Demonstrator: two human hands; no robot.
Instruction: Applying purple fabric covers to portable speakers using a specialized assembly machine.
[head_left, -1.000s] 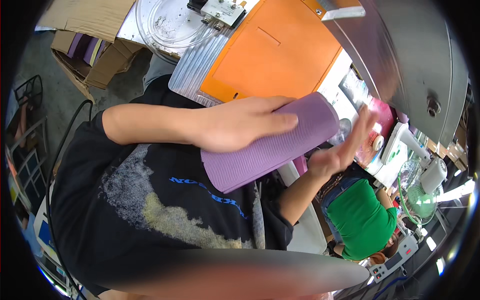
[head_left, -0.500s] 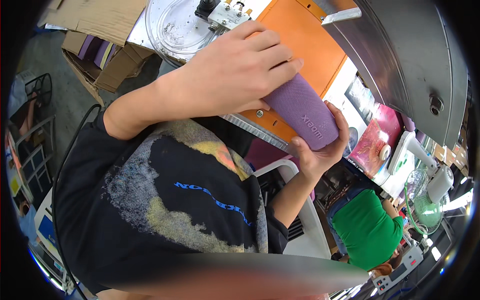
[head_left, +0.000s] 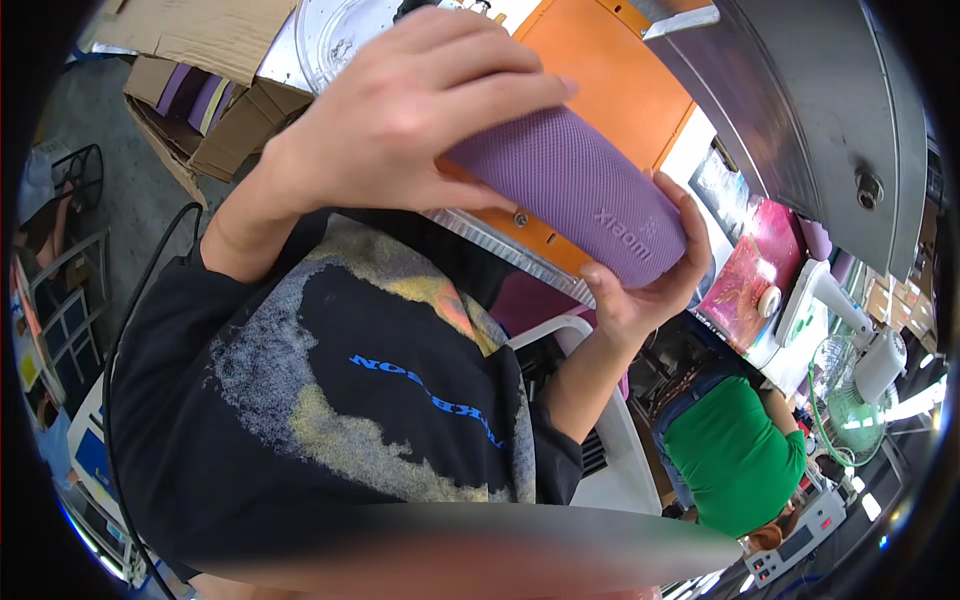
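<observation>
A purple cylindrical speaker (head_left: 575, 185) with a finely textured mesh surface is held slantwise between both hands, above an orange panel. My left hand (head_left: 410, 110) is closed round its upper left end, index finger over the top and thumb along the near side; the end itself is hidden in that hand. At the lower right end, my right hand (head_left: 665, 285) cups the speaker, with the thumb on the near side and the fingers curled round the far side. Raised lettering shows on the mesh close to the right hand.
Behind the speaker lies the orange panel (head_left: 600, 75) of the workbench. A grey metal machine housing (head_left: 800, 100) rises at the right. Clear tubing (head_left: 320, 45) coils at the back left, beside a cardboard box (head_left: 235, 140) with purple pieces. A co-worker in green (head_left: 735, 455) sits at the right, near a fan (head_left: 850, 390).
My left hand has slid leftward toward the speaker's end, baring more mesh. The speaker now lies at a flatter slant, and my right hand has shifted slightly right with it.
</observation>
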